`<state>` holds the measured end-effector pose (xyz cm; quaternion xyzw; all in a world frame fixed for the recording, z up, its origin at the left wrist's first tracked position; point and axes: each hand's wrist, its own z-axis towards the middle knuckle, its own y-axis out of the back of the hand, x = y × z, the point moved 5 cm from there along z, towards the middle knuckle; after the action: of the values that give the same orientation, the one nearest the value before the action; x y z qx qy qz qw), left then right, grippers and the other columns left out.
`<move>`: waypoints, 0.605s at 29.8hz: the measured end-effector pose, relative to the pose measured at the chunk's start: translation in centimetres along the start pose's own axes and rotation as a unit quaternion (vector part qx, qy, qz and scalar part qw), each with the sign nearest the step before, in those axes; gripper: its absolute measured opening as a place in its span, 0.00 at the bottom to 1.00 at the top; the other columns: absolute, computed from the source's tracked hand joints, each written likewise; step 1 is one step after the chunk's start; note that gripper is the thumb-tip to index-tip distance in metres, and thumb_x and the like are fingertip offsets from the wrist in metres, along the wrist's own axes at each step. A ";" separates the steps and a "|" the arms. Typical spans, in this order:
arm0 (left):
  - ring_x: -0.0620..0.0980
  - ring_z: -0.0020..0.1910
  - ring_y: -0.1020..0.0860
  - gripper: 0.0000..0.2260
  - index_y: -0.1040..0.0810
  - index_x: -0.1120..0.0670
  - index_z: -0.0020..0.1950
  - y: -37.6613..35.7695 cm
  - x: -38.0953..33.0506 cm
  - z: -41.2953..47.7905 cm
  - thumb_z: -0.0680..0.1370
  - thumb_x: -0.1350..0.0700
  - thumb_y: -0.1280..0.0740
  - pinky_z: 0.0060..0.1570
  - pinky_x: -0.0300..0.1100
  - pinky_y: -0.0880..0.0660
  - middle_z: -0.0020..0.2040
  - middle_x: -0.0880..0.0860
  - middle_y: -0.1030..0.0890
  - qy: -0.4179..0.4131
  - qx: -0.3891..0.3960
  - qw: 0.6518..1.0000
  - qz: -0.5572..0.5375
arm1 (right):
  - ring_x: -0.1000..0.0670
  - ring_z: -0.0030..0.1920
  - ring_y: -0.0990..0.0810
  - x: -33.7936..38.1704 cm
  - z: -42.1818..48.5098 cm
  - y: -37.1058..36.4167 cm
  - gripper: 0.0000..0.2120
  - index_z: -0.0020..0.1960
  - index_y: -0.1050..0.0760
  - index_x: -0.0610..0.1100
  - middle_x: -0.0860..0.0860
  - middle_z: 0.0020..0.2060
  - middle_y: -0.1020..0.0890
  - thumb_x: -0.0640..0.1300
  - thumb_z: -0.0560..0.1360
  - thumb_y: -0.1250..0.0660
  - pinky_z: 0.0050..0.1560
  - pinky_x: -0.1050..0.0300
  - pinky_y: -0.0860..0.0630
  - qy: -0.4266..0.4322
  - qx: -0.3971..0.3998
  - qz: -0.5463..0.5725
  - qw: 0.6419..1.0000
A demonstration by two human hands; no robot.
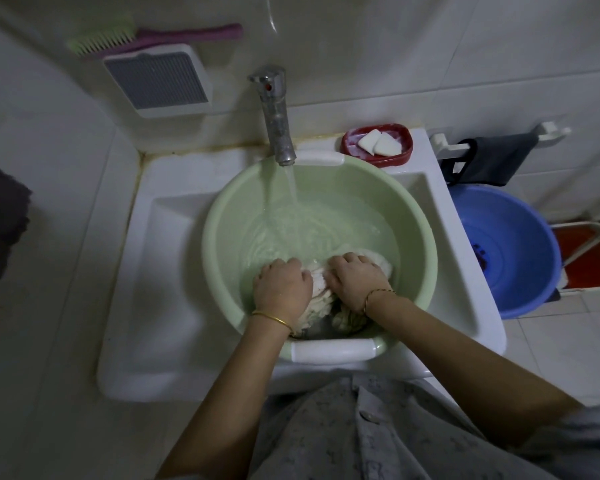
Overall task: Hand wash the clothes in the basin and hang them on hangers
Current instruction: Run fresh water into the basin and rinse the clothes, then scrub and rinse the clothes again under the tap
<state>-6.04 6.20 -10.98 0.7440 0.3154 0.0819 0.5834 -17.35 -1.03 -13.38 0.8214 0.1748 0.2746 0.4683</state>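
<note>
From the head camera, one pale, wet garment is lying bunched at the near side of the green basin, and both hands are sitting right on top of it. The left hand is curling its fingers into the cloth on the left; the right hand is doing the same just beside it, knuckles up, so each is gripping a fistful with the fabric bulging between them. Both forearms are reaching forward and down over the near rim, one gold bangle on each wrist. A single tap is pouring water into the far half of the basin, which is resting in the white sink. At the far right, one red soap dish is holding two white pieces; one blue basin is standing to the right.
</note>
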 end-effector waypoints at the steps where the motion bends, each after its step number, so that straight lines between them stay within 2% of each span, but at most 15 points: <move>1: 0.61 0.56 0.27 0.13 0.23 0.58 0.55 0.5 0.1 0.1 0.78 0.53 0.42 0.53 0.49 0.31 0.55 0.61 0.23 0.008 -0.023 1.000 -0.012 | 0.42 0.62 0.29 -0.1 0.1 0.1 0.20 0.67 0.31 0.44 0.43 0.62 0.26 0.54 0.81 0.47 0.62 0.49 0.33 -0.004 0.005 0.012 1.000; 5: 0.60 0.56 0.27 0.16 0.21 0.58 0.57 2.0 0.4 0.3 0.75 0.54 0.43 0.54 0.49 0.30 0.55 0.60 0.22 0.014 -0.096 0.994 -0.055 | 0.42 0.62 0.29 -0.7 0.7 0.7 0.19 0.67 0.32 0.45 0.43 0.63 0.27 0.52 0.80 0.44 0.62 0.50 0.31 -0.011 0.035 0.048 0.998; 7: 0.61 0.55 0.26 0.20 0.21 0.59 0.57 2.7 0.2 0.2 0.71 0.55 0.45 0.55 0.50 0.30 0.55 0.60 0.22 -0.014 -0.135 0.987 -0.083 | 0.42 0.63 0.29 -0.9 1.0 1.2 0.19 0.69 0.33 0.46 0.44 0.64 0.29 0.51 0.80 0.43 0.63 0.49 0.31 -0.010 0.038 0.054 0.998; 9: 0.61 0.56 0.26 0.19 0.22 0.60 0.59 3.3 0.1 0.3 0.71 0.58 0.42 0.56 0.51 0.29 0.56 0.60 0.22 -0.047 -0.162 0.981 -0.096 | 0.41 0.64 0.29 -1.1 1.3 1.7 0.20 0.70 0.34 0.47 0.44 0.65 0.29 0.50 0.80 0.42 0.64 0.49 0.32 -0.005 0.032 0.057 0.998; 11: 0.60 0.58 0.27 0.19 0.23 0.60 0.60 3.9 0.0 0.6 0.72 0.59 0.41 0.59 0.50 0.30 0.58 0.59 0.22 -0.065 -0.175 0.978 -0.095 | 0.41 0.64 0.29 -1.1 1.7 2.0 0.19 0.70 0.34 0.46 0.43 0.65 0.30 0.49 0.80 0.43 0.65 0.47 0.32 0.000 0.026 0.060 0.998; 14: 0.61 0.60 0.27 0.23 0.22 0.60 0.60 5.1 -0.6 0.8 0.70 0.57 0.46 0.61 0.51 0.30 0.60 0.60 0.23 -0.103 -0.211 0.970 -0.071 | 0.41 0.64 0.30 -0.9 1.9 2.4 0.18 0.70 0.34 0.46 0.44 0.65 0.30 0.47 0.81 0.44 0.64 0.47 0.31 0.008 0.012 0.054 0.998; 18: 0.62 0.63 0.28 0.21 0.23 0.59 0.61 6.9 -1.9 0.8 0.70 0.58 0.43 0.62 0.55 0.31 0.64 0.61 0.26 -0.139 -0.250 0.958 -0.018 | 0.42 0.64 0.30 -0.6 2.0 2.9 0.18 0.70 0.34 0.46 0.44 0.65 0.30 0.47 0.80 0.43 0.64 0.47 0.31 0.019 -0.002 0.054 0.998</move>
<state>-4.58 3.63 -4.43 0.5725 0.2137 0.0433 0.7904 -16.47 -4.11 -11.89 0.8232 0.1388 0.3153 0.4512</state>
